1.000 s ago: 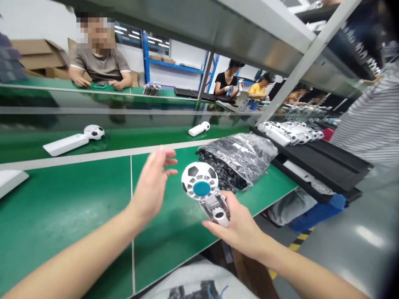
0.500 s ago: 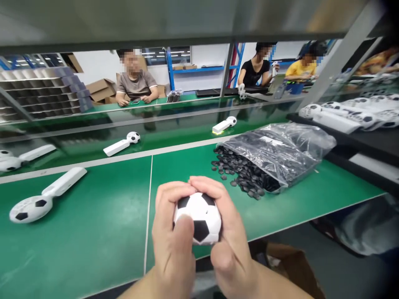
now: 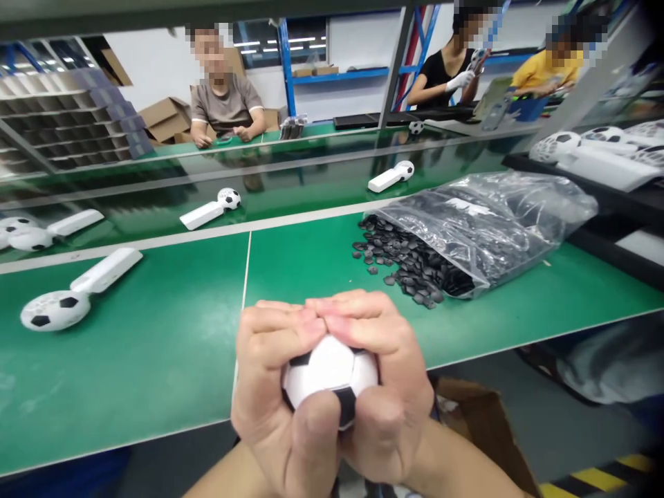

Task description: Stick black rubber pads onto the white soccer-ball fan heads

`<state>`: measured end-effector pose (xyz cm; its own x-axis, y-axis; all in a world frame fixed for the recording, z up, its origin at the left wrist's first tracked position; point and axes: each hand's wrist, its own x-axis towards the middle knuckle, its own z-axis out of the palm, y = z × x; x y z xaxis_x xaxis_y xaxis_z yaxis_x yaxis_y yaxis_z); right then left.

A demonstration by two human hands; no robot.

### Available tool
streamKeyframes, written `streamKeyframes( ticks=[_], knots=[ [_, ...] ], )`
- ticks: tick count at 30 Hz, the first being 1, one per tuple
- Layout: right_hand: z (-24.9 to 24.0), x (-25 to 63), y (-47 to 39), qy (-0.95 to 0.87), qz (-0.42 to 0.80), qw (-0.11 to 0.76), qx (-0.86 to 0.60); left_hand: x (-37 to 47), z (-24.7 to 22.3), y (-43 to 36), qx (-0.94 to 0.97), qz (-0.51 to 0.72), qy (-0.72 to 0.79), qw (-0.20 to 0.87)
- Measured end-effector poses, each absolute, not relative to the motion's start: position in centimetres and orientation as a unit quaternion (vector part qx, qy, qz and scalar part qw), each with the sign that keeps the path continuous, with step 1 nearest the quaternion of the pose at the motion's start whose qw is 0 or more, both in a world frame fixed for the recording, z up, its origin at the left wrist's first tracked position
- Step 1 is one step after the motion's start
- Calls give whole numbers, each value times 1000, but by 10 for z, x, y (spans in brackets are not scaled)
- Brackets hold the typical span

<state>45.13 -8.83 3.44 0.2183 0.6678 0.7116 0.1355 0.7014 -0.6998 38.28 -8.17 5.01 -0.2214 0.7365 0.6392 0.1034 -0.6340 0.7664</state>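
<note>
Left hand (image 3: 272, 394) and right hand (image 3: 397, 387) partly hide ball (image 3: 332, 366).

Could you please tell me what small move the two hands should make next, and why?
Probably a gentle, even squeeze on the football-patterned piece: the left hand and right hand wrap around it, fingers meeting over its top, and both thumbs sit at its near side, so they seem well placed to press evenly.

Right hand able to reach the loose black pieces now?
Probably not without letting go: the right hand is wrapped, with the left hand, around the soccer-ball piece. Otherwise the way looks free: the black pieces lie ahead on the table by the bag.
</note>
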Motion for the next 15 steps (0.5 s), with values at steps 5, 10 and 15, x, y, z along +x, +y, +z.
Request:
streamKeyframes(
  ticks=[5, 10, 15],
  knots=[
    [38, 463, -74, -618, 239, 660, -354, 357, 27, -70, 709, 590, 303, 238],
    [42, 478, -53, -571, 354, 619, -406, 350, -3, -51, 703, 383, 371, 470],
    [7, 513, -49, -640, 224, 519, -520, 339, 1, -5, 616, 352, 442, 550]
  ],
)
